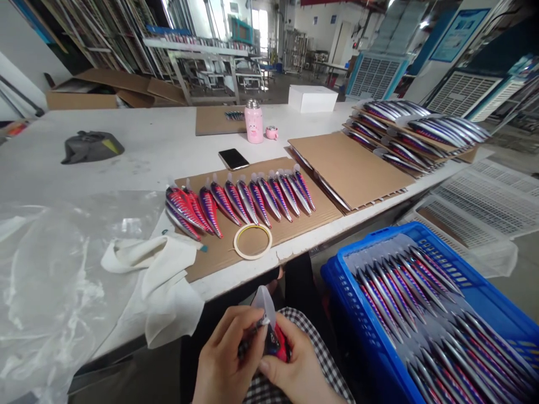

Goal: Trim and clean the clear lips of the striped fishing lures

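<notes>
Both my hands are low in front of me, over my lap. My left hand [225, 359] and my right hand [297, 370] are closed together on one fishing lure [273, 336], red and purple with a clear plastic lip pointing up. On the white table [147, 146] a row of several similar lures [240, 202] lies on a cardboard sheet [295, 224]. A roll of tape [252, 241] rests on that sheet, near the table's front edge.
A blue crate [379, 359] full of lures stands at my right. Bare cardboard sheets [349, 168] and stacked lure trays [416, 134] sit at right. A white cloth [160, 280], clear plastic [50, 269], phone [233, 159], pink bottle [253, 122] and white box [312, 98] are also there.
</notes>
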Motion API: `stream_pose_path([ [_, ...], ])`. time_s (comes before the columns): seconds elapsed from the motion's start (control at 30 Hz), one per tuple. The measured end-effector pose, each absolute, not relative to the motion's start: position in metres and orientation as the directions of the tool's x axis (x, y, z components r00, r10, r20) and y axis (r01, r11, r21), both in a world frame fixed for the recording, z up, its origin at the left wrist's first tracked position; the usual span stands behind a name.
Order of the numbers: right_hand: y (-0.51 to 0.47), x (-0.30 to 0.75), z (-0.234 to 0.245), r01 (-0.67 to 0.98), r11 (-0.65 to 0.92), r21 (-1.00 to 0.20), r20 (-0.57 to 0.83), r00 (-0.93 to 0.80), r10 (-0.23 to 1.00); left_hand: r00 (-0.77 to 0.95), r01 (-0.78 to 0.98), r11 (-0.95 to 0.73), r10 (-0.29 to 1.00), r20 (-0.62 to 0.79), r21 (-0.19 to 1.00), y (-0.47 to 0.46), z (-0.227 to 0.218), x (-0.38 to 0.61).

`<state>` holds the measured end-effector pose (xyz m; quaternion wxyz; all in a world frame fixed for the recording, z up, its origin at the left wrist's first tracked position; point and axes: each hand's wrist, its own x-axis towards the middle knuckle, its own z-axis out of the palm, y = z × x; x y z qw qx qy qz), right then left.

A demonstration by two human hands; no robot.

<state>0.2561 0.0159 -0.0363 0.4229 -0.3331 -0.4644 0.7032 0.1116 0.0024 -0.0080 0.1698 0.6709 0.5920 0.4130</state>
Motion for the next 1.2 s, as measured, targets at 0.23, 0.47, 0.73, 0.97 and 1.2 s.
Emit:
stream_pose_path([
  [0.23, 0.016, 0.258, -0.034, -0.134, -0.187, -0.973, -0.115, -0.42, 0.9, -0.149, 0.608, -0.152, 0.942, 0.301, 0.779, 0.007, -0.012, 0.112],
  [0.47, 0.018, 0.257, -0.028, -0.014, -0.185, -0.983, -0.164, -0.405, 0.899, -0.223, 0.265, -0.045, 0.969, 0.106, 0.963, 0.003, -0.023, 0.111],
  [0.73, 0.017, 0.257, -0.028, 0.026, -0.169, -0.985, -0.165, -0.408, 0.898, -0.192, 0.221, -0.05, 0.977, 0.094, 0.974, 0.002, -0.027, 0.106],
  [0.97, 0.015, 0.254, -0.029, -0.023, -0.209, -0.978, -0.179, -0.429, 0.885, -0.172, 0.511, -0.135, 0.952, 0.255, 0.849, -0.001, -0.028, 0.104],
  [1.2, 0.015, 0.254, -0.029, -0.086, -0.26, -0.962, -0.194, -0.458, 0.868, -0.079, 0.548, -0.164, 0.966, 0.245, 0.82, 0.001, -0.024, 0.099],
])
